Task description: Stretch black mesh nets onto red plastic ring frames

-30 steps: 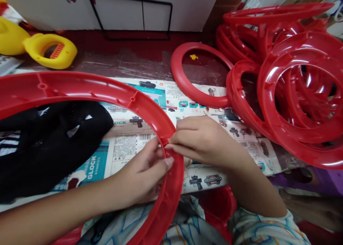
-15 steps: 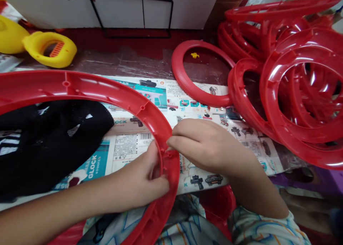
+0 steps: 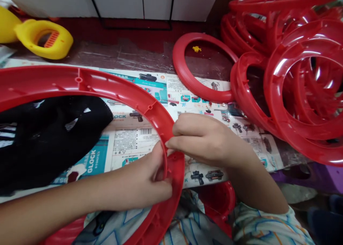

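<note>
A large red plastic ring [image 3: 115,84] is held tilted over the table's near edge, its hollow ribbed side with small screw posts facing me. My left hand [image 3: 150,180] reaches through the opening and is closed round the ring's right-hand part, thumb and fingers on its rim. My right hand [image 3: 200,138] is in a pinch at the outer rim, just above the left hand. Its fingertips reach into the ring's channel near a post. Whatever sits between those fingertips is too small or hidden to make out.
Many red rings [image 3: 302,80] are heaped at the right, with a single red ring [image 3: 206,93] lying beside them. A black cloth [image 3: 64,141] lies on the printed cardboard [image 3: 128,141]. Yellow plastic parts [image 3: 57,48] are at the back left, before a black wire frame [image 3: 136,28].
The ring and both hands have shifted slightly to the right in view. The left hand keeps its hold, and the right hand's pinch stays at the same part of the rim.
</note>
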The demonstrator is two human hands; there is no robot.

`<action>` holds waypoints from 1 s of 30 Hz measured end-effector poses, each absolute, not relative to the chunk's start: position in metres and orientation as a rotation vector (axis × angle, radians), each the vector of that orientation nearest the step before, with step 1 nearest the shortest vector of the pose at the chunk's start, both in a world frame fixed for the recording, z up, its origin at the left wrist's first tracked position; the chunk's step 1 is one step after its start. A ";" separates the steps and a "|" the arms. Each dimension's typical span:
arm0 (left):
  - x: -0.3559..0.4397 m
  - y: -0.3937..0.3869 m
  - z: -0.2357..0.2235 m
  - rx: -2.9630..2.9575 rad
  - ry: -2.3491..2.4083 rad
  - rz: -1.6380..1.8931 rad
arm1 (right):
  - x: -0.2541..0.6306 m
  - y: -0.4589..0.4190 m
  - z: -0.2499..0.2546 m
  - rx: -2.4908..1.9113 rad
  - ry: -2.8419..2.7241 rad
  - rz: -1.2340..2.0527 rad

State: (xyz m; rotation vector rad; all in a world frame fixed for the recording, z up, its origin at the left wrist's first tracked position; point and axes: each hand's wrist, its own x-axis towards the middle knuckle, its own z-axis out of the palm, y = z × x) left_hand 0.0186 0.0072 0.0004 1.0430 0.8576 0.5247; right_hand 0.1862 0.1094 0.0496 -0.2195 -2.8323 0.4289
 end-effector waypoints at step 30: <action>0.024 0.009 0.005 0.489 0.818 0.521 | 0.180 0.130 0.048 -0.290 -2.796 1.020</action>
